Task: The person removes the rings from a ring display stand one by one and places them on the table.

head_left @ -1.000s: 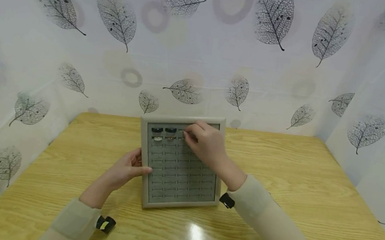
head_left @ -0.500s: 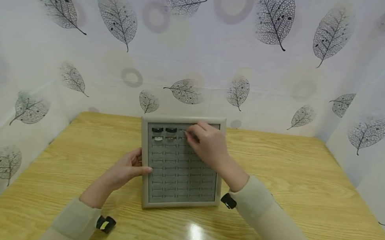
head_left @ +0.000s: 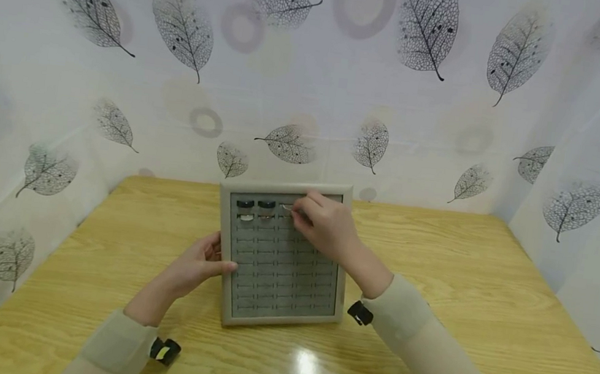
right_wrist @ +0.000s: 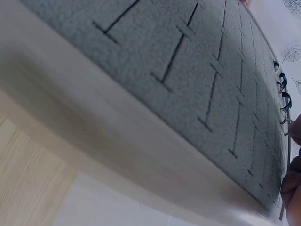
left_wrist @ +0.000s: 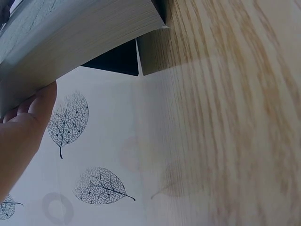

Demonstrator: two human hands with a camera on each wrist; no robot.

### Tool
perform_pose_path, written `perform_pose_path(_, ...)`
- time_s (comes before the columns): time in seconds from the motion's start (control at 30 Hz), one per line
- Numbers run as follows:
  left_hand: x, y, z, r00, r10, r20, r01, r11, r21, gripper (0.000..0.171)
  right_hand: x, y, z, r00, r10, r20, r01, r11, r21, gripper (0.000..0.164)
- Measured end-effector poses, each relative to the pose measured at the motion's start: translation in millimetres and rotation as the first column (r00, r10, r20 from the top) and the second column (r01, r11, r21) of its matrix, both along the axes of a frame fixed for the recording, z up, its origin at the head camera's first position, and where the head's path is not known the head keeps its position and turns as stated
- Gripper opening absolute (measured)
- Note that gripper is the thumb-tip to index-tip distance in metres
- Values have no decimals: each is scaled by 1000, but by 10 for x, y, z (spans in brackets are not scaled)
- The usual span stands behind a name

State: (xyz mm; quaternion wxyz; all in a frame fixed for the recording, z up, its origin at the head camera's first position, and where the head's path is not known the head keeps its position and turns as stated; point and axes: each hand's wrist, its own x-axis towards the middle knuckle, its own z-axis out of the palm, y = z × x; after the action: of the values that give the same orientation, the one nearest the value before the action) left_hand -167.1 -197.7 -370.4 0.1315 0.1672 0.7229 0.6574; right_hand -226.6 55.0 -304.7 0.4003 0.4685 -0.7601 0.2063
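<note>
Four slots hold rings: two black rings (head_left: 256,203) across the top row, a white ring (head_left: 246,218) and a thin reddish ring (head_left: 265,217) just below them. Your right hand (head_left: 326,224) has its fingers pinching a thin pale ring (head_left: 287,208) at the third top slot; can't tell how deep it sits, so count that one unfinished. Your left hand (head_left: 195,264) grips the left edge of the ring board (head_left: 281,322), thumb in front; the board stands tilted on the bench (head_left: 438,246). Looks early: visible lower slots are bare, some upper-right ones hidden behind your hand.
</note>
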Motion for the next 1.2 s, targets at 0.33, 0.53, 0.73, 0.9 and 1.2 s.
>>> perform_pose_path(0.33,5,0,-12,1000,14,6,-14,1000,-18,67,60,128,-39,992,113,-61,-115,993,-26,4)
perform_pose_path(0.53,5,4,-5,1000,18,2,-18,1000,-23,66,131,366,-140,992,111,-59,-109,993,49,8)
perform_pose_path(0.73,11,8,5,1000,29,7,-29,999,-30,65,224,632,-229,993,98,-65,-93,993,78,4)
perform_pose_path(0.9,1,5,9,999,30,16,-29,999,-30,66,281,864,-314,998,58,-40,-54,993,101,3)
perform_pose_path(1.2,-3,7,9,1000,22,15,-21,1000,-20,66,337,1184,-511,1000,9,11,-10,988,157,28)
